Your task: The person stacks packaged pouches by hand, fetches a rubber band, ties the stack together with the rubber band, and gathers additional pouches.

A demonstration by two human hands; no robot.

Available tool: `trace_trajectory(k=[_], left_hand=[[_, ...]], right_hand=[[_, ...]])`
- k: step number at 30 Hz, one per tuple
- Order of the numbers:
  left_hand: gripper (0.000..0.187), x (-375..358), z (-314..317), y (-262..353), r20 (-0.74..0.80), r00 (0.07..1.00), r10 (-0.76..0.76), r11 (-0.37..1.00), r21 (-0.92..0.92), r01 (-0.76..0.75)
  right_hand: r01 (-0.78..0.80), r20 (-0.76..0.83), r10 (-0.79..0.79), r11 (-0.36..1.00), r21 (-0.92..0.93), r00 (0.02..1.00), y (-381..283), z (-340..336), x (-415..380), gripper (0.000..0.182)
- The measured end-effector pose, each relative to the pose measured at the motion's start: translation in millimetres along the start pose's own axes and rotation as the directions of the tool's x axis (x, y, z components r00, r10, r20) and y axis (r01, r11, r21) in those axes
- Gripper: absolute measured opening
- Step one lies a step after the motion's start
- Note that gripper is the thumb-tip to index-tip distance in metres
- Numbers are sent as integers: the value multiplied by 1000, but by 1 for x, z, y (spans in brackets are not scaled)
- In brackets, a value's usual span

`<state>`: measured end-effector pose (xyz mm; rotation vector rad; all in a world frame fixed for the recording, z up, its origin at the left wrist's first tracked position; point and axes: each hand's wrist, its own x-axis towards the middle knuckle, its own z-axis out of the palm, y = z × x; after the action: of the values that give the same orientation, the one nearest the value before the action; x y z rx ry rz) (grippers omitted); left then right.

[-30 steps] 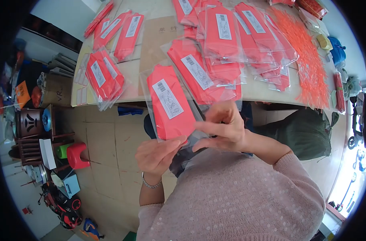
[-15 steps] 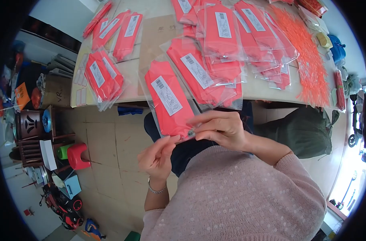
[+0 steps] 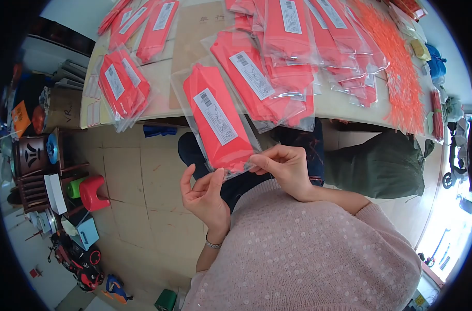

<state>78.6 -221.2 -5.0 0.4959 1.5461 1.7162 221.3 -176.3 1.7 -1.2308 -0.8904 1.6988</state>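
Observation:
A clear plastic bag [image 3: 251, 136] holds a flat red packet [image 3: 207, 84] with a white printed label [image 3: 215, 116] bearing a barcode. The bag's far end reaches over the table edge, while its near end lies between my hands. My right hand [image 3: 289, 169] pinches the lower right corner between thumb and fingers. At the lower left corner, my left hand [image 3: 209, 199] has its thumb against the plastic, with the index finger raised apart and the other fingers curled behind. A silvery bracelet [image 3: 213, 244] circles my left wrist.
Several bagged red packets [image 3: 254, 78] overlap on the table [image 3: 166, 96], with another bagged stack [image 3: 123, 85] at left. Orange-red strands [image 3: 396, 72] spread along the right. A dark green sack [image 3: 378, 163] stands on the floor, right of my legs. A red stool [image 3: 94, 193] stands at left.
My left hand has turned and its index finger has lifted off the bag's edge. My right hand stays at the lower right corner. The whole view has shifted slightly.

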Motion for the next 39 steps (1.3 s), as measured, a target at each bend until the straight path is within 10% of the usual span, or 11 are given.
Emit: trace_trajectory(k=[22,31,39], left_hand=[[54,-1,10,10,-43,997,-63,988,-141,57],[52,21,-1,19,337,819,-464,825,-171,538],[25,20,10,2,394,891,-225,950,-114,290]], right_hand=[[74,-55,-67,988,138,996,1,3,0,21],[69,10,-71,988,139,997,1,2,2,26],[151,51,-154,986,69,987,-4,-1,4,22]])
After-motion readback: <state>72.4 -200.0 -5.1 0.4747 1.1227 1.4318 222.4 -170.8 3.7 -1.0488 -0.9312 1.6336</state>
